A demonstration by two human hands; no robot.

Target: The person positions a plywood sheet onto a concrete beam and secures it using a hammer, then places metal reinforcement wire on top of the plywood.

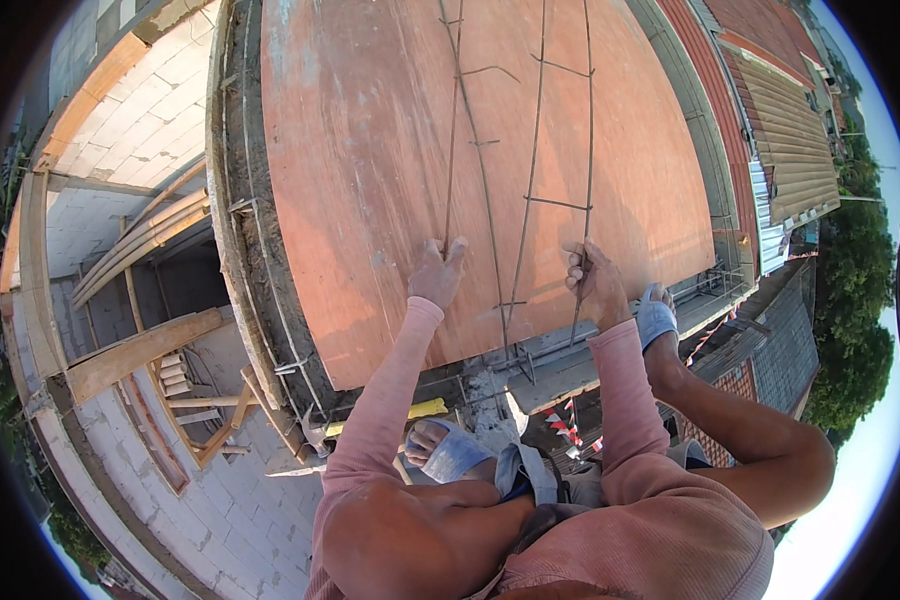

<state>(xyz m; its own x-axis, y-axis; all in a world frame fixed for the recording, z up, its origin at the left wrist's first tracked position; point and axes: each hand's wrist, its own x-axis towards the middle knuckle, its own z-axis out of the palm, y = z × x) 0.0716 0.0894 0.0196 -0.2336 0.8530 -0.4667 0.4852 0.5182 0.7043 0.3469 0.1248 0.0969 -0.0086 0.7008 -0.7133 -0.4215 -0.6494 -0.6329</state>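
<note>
My left hand (439, 271) is closed on the near end of a thin rebar rod (452, 160), which runs away from me over a reddish plywood sheet (370, 180). To the right, my right hand (598, 283) pinches the outer rod of a rebar frame (537, 140), whose long bars are joined by short cross ties. A middle bar (487, 190) with short cross pieces lies between my hands, touched by neither. The near ends of the frame reach the sheet's front edge. My sandalled feet rest on either side, the left sandal (457, 452) below the sheet, the right one (656, 318) at its right corner.
Concrete edges with rebar border the sheet, including a ledge (245, 200) on the left. Beyond it drops an opening with bamboo poles (150, 250) and block walls. A hammer (315, 432) lies near my left forearm. Tiled roofs (780, 340) sit lower at right.
</note>
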